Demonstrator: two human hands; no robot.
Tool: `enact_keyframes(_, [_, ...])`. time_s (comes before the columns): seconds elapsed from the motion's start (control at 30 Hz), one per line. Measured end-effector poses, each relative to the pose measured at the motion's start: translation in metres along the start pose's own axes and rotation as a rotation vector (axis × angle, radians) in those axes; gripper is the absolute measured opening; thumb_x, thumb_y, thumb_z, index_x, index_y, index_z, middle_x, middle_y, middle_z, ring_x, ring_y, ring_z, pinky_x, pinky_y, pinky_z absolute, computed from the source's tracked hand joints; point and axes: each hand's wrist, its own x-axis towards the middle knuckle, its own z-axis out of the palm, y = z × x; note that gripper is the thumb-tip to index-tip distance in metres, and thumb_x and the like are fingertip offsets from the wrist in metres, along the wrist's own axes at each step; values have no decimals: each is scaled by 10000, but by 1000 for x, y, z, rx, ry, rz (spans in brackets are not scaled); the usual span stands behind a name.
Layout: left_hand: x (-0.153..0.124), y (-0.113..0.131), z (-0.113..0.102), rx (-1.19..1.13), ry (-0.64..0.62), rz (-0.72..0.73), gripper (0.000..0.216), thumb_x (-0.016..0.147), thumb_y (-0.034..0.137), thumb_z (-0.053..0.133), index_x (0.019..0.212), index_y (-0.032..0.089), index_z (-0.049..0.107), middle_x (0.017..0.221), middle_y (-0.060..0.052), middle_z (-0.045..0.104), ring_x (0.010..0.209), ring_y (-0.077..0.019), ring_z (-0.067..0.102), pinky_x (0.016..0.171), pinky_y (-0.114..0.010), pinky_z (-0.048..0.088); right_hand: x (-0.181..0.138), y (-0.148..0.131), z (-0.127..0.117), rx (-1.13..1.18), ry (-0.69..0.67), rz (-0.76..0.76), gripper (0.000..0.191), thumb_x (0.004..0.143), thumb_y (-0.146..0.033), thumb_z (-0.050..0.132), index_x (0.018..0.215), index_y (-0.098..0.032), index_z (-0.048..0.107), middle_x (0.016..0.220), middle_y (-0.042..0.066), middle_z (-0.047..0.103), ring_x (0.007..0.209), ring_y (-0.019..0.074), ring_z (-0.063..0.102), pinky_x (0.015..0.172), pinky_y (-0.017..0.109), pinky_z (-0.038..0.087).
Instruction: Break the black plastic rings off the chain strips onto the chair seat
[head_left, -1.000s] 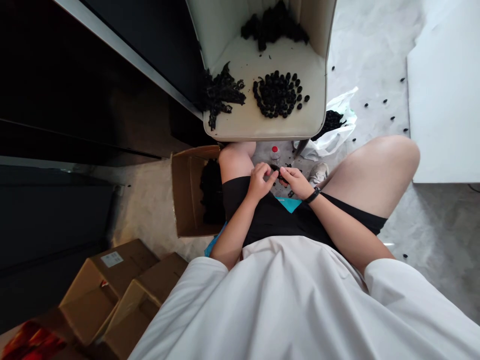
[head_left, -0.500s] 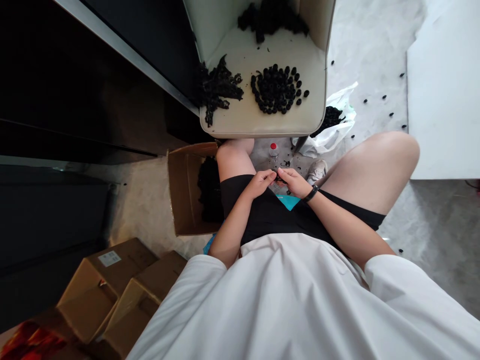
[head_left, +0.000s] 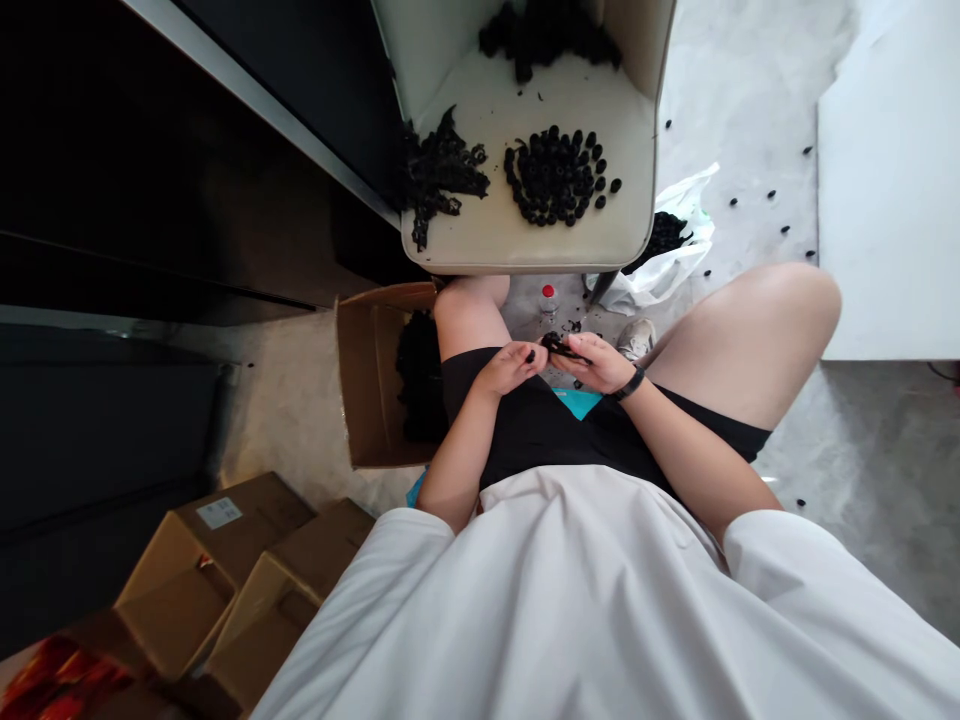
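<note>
Over my lap, my left hand (head_left: 513, 368) has its thumb and fingers closed on a small round black piece (head_left: 530, 356). Close beside it, my right hand (head_left: 601, 364) grips a ragged black strip (head_left: 561, 346), which sticks out past the fingertips toward the left hand. The strip's exact kind cannot be made out. Ahead, on the pale chair seat (head_left: 480, 245), lies a cluster of round black bead-like pieces (head_left: 555, 178), some showing a hole. Left of the cluster is a tangled black scrap (head_left: 450, 170), and a larger dark heap (head_left: 547, 40) sits at the back of the seat.
A white plastic bag (head_left: 652, 290) with black pieces stands right of the chair. A red-capped bottle (head_left: 549, 300) is on the floor beyond my hands. By my left leg is an open carton (head_left: 375, 380) holding black material. More cartons (head_left: 225, 550) stand lower left. Loose black pieces dot the floor.
My hands, earlier together at the fingertips, have come slightly apart. The small black piece now shows in my left fingers and the black strip in my right hand.
</note>
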Motion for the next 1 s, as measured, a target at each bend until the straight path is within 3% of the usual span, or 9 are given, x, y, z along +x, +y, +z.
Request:
enact_keyframes(0.1, [-3,2,-4,-39,41,93,838,798,999,507,512,249,269,478,-7,280,653,-212,485,736,-454,540,-3,-9,-4,-2,61,-68,718,863,-783,728,540,-251,372,467,-57,292,567,153,381,725,356,438])
enact_keyframes(0.2, [-2,5,-5,-73,180,192,769,817,948,580,556,235,460,533,-25,409,728,-225,554,755,-440,539,-5,-15,-11,-217,64,-59,697,910,-777,672,546,-233,430,497,-45,361,560,135,354,656,325,378])
enact_keyframes(0.33, [7,14,-7,-7,354,254,603,855,782,710,942,188,767,826,-65,660,808,-189,616,794,-385,534,-1,-8,-15,-647,7,-28,663,969,-758,572,612,-205,496,578,-39,424,567,113,352,593,296,289])
enact_keyframes(0.43, [25,30,-11,182,467,286,536,934,640,708,1229,196,767,1029,-88,729,903,-177,657,863,-347,541,4,5,-14,-816,-48,-44,635,995,-718,504,612,-218,432,574,-51,367,568,111,334,590,289,280])
enact_keyframes(0.5, [45,45,-13,332,515,339,502,966,572,699,1310,208,735,1108,-101,759,981,-192,686,919,-345,545,5,11,-13,-871,-96,-49,598,1020,-655,479,614,-219,416,586,-44,389,580,116,357,609,288,302])
enact_keyframes(0.67, [118,86,-26,789,659,535,262,981,428,709,1122,223,787,1113,-105,766,1076,-244,678,1060,-417,505,2,16,-10,-939,-172,-76,548,1051,-545,452,615,-215,414,612,-30,443,605,124,392,650,289,336])
enact_keyframes(0.8, [170,102,-36,937,700,601,228,963,360,726,1122,226,818,1241,-137,693,1211,-281,622,1161,-477,436,0,16,-8,-1003,-187,-81,518,1062,-451,474,609,-212,395,604,-35,430,605,121,385,655,285,329])
enact_keyframes(0.9, [180,103,-34,943,687,592,300,991,372,678,1220,222,798,1329,-157,620,1265,-290,577,1188,-492,414,-2,12,-7,-1117,-198,-58,497,1089,-380,474,628,-194,486,628,-12,522,626,127,453,671,278,348])
enact_keyframes(1.0, [159,100,-24,899,700,654,373,1091,359,467,1248,218,775,1305,-156,579,1279,-263,574,1184,-452,437,-5,3,-6,-1358,-211,-71,461,1128,-389,468,782,-170,680,806,68,712,789,171,625,744,283,394])
